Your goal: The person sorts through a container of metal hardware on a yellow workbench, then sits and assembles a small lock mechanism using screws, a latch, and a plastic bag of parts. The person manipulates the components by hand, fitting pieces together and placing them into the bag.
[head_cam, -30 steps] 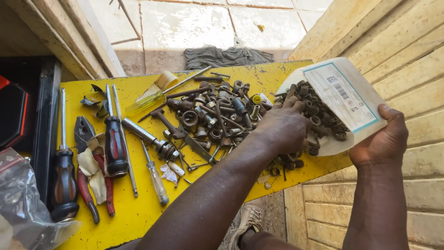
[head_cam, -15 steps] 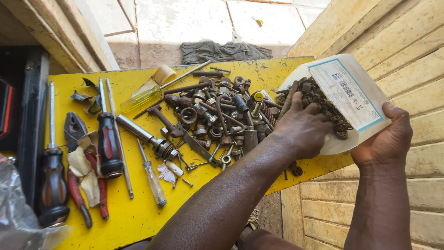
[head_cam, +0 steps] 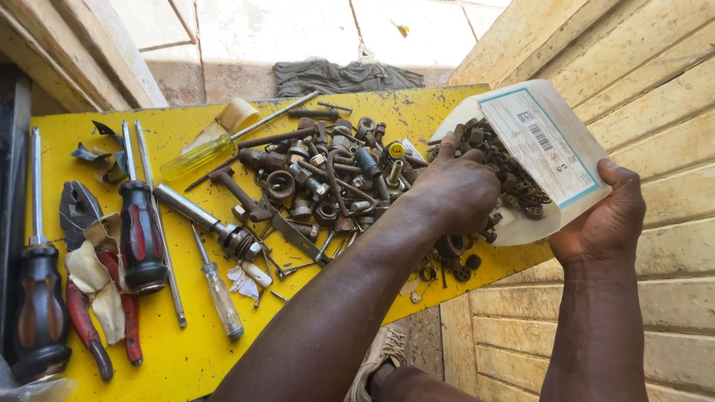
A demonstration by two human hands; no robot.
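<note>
My right hand (head_cam: 605, 219) grips a white paper bag (head_cam: 547, 152) with a blue-edged label, tipped so its mouth faces the yellow board (head_cam: 186, 350). The bag is full of rusty nuts and washers (head_cam: 514, 182). My left hand (head_cam: 456, 187) reaches across, palm down, at the bag's mouth on top of the spilled pieces, fingers curled over them. Whether it holds any is hidden. A heap of rusty bolts, rings and fittings (head_cam: 328, 182) lies on the board just left of that hand.
Screwdrivers (head_cam: 141, 223), red-handled pliers (head_cam: 97, 313) and a yellow-handled screwdriver (head_cam: 197, 152) lie on the board's left half. A grey rag (head_cam: 342, 74) sits behind the board. Wooden planks (head_cam: 655, 89) rise on the right. A shoe (head_cam: 380, 357) shows below.
My left hand has slid right and up from the heap to the bag's mouth. The bag has stayed tipped in my right hand, and the view has shifted slightly.
</note>
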